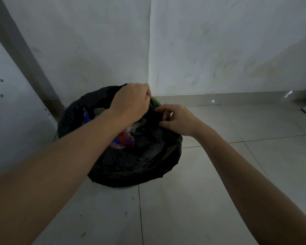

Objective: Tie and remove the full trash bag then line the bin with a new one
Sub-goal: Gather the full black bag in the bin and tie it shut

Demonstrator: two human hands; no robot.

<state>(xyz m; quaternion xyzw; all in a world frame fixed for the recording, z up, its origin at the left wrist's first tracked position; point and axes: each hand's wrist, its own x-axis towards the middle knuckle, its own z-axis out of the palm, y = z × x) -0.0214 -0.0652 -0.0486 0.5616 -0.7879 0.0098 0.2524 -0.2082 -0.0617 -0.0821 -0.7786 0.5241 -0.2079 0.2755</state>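
Both arms outstretched, left hand (131, 101) fisted, right hand (177, 119) fingers pinched.

Two bare hands grip the far rim of a crumpled black plastic trash bag (131, 167) lining a bin on pale floor tiles (210, 191). The left hand (131, 101) is fisted on the plastic; the right hand (177, 119) pinches it just beside.

A single wide-angle view from the person's head looks forward and steeply down into a room corner, close above the black plastic trash bag (131, 167) at centre. Pale tiled floor (219, 174) spreads toward 5 o'clock; white walls (219, 41) fill 12 o'clock.
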